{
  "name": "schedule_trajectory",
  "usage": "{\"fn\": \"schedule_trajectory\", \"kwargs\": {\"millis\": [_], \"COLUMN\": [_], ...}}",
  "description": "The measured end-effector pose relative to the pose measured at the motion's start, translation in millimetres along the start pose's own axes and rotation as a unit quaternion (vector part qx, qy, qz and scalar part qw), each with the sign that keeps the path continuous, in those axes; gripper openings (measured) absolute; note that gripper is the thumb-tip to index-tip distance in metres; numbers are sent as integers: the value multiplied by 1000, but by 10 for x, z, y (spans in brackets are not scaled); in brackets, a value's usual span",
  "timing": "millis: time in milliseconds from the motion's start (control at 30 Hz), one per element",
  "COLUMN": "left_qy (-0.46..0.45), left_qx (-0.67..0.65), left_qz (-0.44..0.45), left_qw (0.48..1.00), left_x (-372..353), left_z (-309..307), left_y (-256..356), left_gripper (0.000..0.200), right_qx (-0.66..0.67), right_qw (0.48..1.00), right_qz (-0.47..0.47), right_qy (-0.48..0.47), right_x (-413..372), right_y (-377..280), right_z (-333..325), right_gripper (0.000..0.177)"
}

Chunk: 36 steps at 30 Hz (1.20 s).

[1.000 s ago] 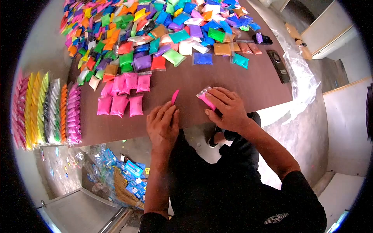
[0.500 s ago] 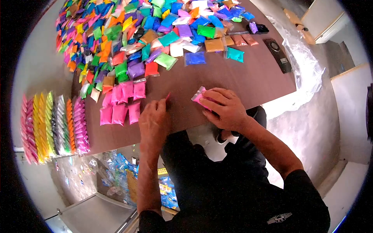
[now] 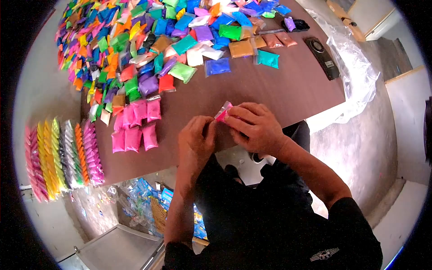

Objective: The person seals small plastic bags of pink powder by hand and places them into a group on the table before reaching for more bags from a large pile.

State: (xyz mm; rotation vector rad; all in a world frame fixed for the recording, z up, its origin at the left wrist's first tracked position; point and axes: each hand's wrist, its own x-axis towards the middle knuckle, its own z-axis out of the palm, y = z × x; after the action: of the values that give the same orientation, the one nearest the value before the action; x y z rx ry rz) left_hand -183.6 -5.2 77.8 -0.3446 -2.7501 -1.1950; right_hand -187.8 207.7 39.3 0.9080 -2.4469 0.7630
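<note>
My right hand (image 3: 257, 127) is closed around a small clear packet with bright pink filling (image 3: 223, 111), above the table's near edge. Its crinkled clear end points up and left. My left hand (image 3: 196, 138) is closed in a pinch, its fingertips meeting the packet's left edge; what lies between them is hidden. Left of my hands, several similar pink packets (image 3: 132, 139) lie in two rough rows on the brown table (image 3: 193, 96).
A large heap of colourful packets (image 3: 135, 49) covers the table's far left. Strips of twisted coloured packets (image 3: 63, 157) lie at the left edge. A black device (image 3: 321, 58) and clear plastic sheeting (image 3: 357, 76) are at right. Crumpled wrappers (image 3: 144, 202) lie below the table.
My left hand has moved right to the packet; a small reddish thing at its fingertips before is now hidden. My right hand has shifted slightly left with the packet. The view has tilted a little.
</note>
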Motion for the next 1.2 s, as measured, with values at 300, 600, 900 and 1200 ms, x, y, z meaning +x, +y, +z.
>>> {"fn": "schedule_trajectory", "kwargs": {"millis": [300, 600, 900, 1200], "left_qy": [13, 6, 2, 20], "left_qx": [77, 80, 51, 52], "left_qz": [4, 60, 38, -16], "left_qw": [997, 995, 998, 998], "left_x": [160, 208, 444, 15], "left_z": [-28, 142, 145, 62], "left_y": [-115, 11, -66, -13], "left_gripper": [11, 10, 12, 9], "right_qx": [22, 22, 41, 61], "right_qw": [999, 1000, 999, 997], "right_qz": [5, 3, 15, 14], "right_qy": [25, 17, 25, 38], "right_x": [30, -7, 14, 22], "right_y": [-27, -5, -27, -28], "right_z": [20, 31, -14, -26], "right_gripper": [43, 43, 46, 48]}}
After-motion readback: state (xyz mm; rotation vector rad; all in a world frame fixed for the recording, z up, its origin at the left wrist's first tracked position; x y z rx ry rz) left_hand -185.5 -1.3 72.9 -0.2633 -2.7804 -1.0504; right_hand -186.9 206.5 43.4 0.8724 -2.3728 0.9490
